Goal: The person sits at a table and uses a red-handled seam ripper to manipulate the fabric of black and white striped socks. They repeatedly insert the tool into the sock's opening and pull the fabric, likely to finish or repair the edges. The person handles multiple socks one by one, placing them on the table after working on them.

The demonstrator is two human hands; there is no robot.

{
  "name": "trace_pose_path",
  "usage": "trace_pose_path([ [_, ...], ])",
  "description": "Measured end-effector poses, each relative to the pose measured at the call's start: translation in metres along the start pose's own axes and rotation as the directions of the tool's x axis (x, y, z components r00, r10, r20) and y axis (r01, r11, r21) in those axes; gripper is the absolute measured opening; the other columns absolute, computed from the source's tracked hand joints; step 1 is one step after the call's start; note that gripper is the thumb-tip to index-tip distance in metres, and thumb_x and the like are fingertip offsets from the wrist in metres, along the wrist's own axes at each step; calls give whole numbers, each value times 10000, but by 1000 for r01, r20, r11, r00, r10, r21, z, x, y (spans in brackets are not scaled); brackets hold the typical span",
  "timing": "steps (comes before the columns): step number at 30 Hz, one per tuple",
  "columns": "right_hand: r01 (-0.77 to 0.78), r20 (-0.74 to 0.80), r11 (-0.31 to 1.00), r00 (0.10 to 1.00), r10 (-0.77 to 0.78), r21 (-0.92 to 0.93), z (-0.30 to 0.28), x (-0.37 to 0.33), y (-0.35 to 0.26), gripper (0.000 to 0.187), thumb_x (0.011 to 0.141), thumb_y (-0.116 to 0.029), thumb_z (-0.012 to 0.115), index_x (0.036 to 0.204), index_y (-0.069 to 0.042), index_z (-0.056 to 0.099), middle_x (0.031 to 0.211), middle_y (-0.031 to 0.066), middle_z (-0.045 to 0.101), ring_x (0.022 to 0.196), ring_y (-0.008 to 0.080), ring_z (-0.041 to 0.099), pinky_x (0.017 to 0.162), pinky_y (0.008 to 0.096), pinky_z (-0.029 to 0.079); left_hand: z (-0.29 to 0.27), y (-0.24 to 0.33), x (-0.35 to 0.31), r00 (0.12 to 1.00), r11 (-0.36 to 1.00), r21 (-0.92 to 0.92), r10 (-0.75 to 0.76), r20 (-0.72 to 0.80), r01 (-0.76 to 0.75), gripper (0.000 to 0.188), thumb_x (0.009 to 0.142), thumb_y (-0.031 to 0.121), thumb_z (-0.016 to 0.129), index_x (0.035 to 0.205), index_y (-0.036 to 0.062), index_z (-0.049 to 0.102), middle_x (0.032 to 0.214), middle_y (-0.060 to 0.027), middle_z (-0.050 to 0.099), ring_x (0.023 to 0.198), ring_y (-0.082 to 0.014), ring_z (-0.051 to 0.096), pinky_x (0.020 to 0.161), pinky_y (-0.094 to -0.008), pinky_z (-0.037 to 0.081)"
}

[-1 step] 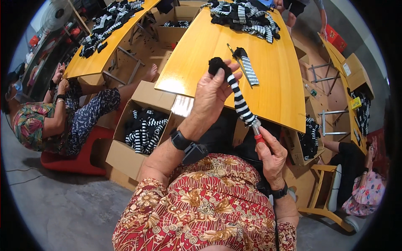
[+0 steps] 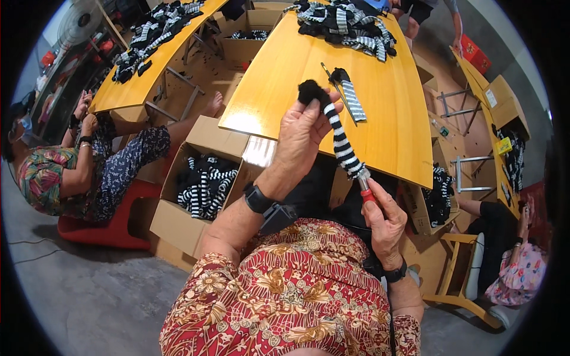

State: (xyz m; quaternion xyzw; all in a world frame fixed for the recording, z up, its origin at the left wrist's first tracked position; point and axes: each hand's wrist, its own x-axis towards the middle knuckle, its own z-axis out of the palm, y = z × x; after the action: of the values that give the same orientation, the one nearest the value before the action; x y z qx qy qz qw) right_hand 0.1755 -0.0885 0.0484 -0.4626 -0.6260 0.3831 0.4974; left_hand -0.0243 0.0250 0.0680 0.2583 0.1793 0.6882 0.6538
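Observation:
A slim black-and-white striped knitted piece, like a sock point(image 2: 342, 145), stretches between my hands above the table's near edge. My left hand point(image 2: 298, 132) pinches its bunched black end between thumb and fingers. In my right hand point(image 2: 386, 224) is a red-handled tool point(image 2: 368, 195) with a metal shaft. That shaft meets the piece's lower, frilled end; whether it runs inside the fabric is hidden. Beyond my left hand, a grey-and-white striped piece with a black end point(image 2: 351, 98) lies flat on the table. A long thin pointed tool point(image 2: 330, 77) rests beside it.
The yellow table point(image 2: 261, 89) carries a heap of striped knitwear point(image 2: 347, 26) at its far end. Open cartons of similar pieces stand left point(image 2: 205, 187) and right point(image 2: 438, 193) of me. A person point(image 2: 65, 172) sits on a red stool at left; other people are at right and beyond.
The black end and my left hand have shifted very slightly to the right. Both hands keep their holds.

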Motion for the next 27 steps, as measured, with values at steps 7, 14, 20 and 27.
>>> trace_pose_path([
  [7,-7,-82,1000,997,9,26,-8,12,-4,353,916,-81,570,1261,-11,593,915,42,639,714,66,535,636,208,440,2,2,6,1000,993,120,18,-24,-15,379,959,314,572,1197,20,544,1081,-109,665,968,-167,655,870,-309,528],
  [14,207,35,968,978,-204,-143,-9,9,-5,372,842,8,608,1214,6,613,848,71,633,725,123,577,673,242,463,0,12,21,996,978,210,-11,90,-8,291,939,177,607,1178,36,520,1060,-144,662,968,-190,654,859,-314,524],
  [20,241,1,959,970,-244,-151,-6,13,2,391,827,30,611,1217,7,608,765,74,583,641,131,527,608,249,441,-5,-9,24,997,990,122,72,18,-73,244,925,106,611,1133,49,498,1069,-168,663,961,-211,668,837,-320,554],
  [27,203,-44,971,977,-210,-125,-4,12,-1,344,872,4,584,1215,22,597,872,81,639,752,126,585,692,248,475,5,-23,15,989,966,222,112,101,-132,213,935,125,603,1119,42,538,1007,-158,686,918,-209,682,824,-326,561],
])
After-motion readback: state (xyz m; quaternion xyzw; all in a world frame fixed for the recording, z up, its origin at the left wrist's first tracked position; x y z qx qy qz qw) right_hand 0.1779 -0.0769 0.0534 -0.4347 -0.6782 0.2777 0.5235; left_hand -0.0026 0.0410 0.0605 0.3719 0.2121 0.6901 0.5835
